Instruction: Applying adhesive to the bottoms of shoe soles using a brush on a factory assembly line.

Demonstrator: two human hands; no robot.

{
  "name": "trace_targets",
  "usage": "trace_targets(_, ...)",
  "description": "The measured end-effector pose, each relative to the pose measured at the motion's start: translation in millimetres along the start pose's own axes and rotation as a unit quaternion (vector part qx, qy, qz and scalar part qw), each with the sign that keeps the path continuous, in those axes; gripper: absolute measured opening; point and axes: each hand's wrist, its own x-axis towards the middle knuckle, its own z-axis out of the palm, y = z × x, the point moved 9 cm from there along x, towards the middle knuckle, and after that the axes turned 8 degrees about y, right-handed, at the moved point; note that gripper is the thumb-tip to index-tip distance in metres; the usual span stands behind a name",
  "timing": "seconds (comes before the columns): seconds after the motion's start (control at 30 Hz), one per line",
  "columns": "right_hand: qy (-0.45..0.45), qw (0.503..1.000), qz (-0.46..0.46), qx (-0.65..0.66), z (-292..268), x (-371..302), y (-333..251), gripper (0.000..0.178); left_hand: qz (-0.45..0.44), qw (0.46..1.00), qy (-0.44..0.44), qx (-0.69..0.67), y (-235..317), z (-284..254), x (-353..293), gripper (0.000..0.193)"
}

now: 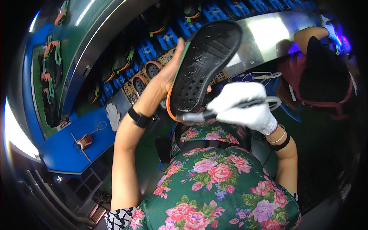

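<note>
My bare left hand (173,72) is closed on a black shoe sole (201,61) from its left side, holding it up in front of me. The sole has rows of small holes, a wet-looking shine, and a green and orange edge along its left side. In a white knitted glove, my right hand (245,105) grips the grey handle of a brush (191,117). A pale tube or cord loops out behind the glove. The brush tip is at the sole's lower end by the orange edge; touching or just apart, I cannot tell.
Past the sole runs a line of blue holders (168,40) carrying dark shoes. Two orange-rimmed shoe pieces (140,84) lie on a patterned board. At left, a blue table (61,149) bears a white glove (113,116) and a red can (85,141). Another person (322,73) works at right.
</note>
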Motion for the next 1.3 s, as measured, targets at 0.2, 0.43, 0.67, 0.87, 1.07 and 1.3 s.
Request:
trace_targets(0.2, 0.251, 0.962, 0.003, -0.103, -51.2, 6.5, -13.0, 0.015, 0.029, 0.997, 0.001, -0.074, -38.6, -15.1, -3.9, 0.072)
trace_targets(0.43, 0.120, 0.918, -0.222, -0.307, -26.7, 2.0, -45.6, 0.017, 0.121, 0.985, 0.079, 0.091, -51.4, -34.1, -6.9, 0.052)
trace_targets(0.67, 0.142, 0.896, -0.248, -0.340, -7.9, -22.1, -69.8, 0.023, 0.108, 0.968, -0.039, -0.222, -52.0, -15.7, -28.1, 0.058)
trace_targets(0.87, 0.197, 0.866, -0.294, -0.352, -5.6, -25.1, -89.1, 0.021, 0.160, 0.956, -0.144, -0.201, -51.6, 18.0, -36.4, 0.093)
trace_targets(1.07, 0.199, 0.847, -0.307, -0.386, -4.5, -13.7, -109.4, 0.023, 0.180, 0.962, -0.009, -0.203, -73.5, 15.5, -6.6, 0.109)
trace_targets(1.3, 0.189, 0.811, -0.315, -0.455, 10.3, -7.2, -107.2, 0.030, 0.141, 0.966, -0.071, -0.204, -87.9, 19.6, -11.7, 0.095)
